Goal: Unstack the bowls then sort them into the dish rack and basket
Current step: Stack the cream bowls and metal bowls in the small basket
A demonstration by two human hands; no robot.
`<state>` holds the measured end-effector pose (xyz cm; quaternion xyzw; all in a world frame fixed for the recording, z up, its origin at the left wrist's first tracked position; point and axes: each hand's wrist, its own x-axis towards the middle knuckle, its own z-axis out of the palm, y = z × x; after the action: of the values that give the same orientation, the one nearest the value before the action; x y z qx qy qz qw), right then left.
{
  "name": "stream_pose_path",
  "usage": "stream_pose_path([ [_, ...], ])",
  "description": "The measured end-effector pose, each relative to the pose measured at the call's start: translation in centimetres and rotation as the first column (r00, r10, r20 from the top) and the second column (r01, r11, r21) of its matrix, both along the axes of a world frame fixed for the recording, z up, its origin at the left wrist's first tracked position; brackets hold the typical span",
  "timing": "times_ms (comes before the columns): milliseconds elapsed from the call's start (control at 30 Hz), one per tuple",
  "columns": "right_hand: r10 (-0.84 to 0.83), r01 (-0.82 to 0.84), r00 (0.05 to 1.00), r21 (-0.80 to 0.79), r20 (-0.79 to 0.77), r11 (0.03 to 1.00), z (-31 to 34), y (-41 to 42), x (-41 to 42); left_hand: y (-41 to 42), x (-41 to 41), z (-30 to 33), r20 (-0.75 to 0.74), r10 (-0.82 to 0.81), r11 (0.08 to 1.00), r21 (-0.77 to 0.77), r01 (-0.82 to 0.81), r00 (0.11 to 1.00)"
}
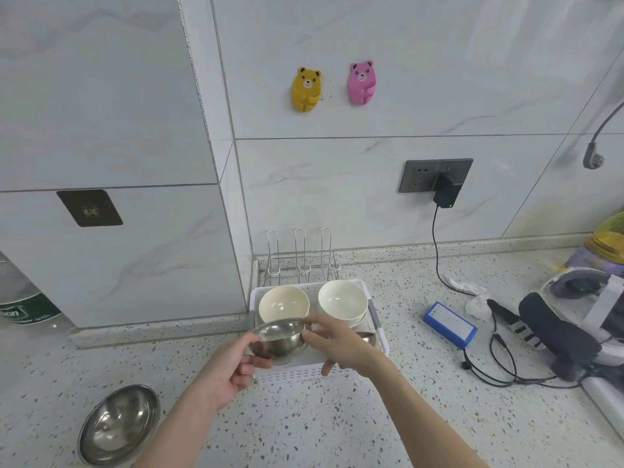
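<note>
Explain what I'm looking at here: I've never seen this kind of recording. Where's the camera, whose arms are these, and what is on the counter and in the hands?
There is no machine here. The single picture comes from a camera worn on a person's head, looking forward and down, so the two bare arms are the wearer's own. Both hands share a grip on a steel bowl: the left hand holds its near side, the right hand pinches its rim. They hold it over a white basket on the speckled counter. The basket already contains two white bowls. Behind it stands a wire dish rack. Another steel bowl sits on the counter at lower left. To the right lie a blue battery pack and cables.
</note>
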<state>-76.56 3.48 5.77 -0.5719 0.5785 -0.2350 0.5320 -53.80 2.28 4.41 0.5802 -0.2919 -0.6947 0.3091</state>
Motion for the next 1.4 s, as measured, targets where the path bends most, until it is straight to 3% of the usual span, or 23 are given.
stream_pose_path([
  [267,-0.034,0.041,0.991,-0.059,0.128,0.997,-1.3,-1.1,-0.4,-0.1,-0.4,-0.2,0.038,-0.092,0.996,0.017,0.092,0.995],
  [800,-0.183,0.162,0.966,-0.124,-0.182,0.979,-0.2,-3.5,0.3,-3.2,-0.9,0.6,0.297,-0.121,0.987,-0.064,0.146,0.947],
  [1200,-0.078,0.066,0.933,-0.046,-0.351,0.997,-1.9,-4.4,1.0,-3.8,-1.4,-0.9,0.406,-0.225,0.973,0.051,0.224,0.886],
  [1400,-0.092,0.092,0.927,-0.017,-0.364,0.996,-3.1,-3.9,1.4,-3.8,-1.8,-1.8,0.488,-0.222,0.969,0.017,0.245,0.844],
])
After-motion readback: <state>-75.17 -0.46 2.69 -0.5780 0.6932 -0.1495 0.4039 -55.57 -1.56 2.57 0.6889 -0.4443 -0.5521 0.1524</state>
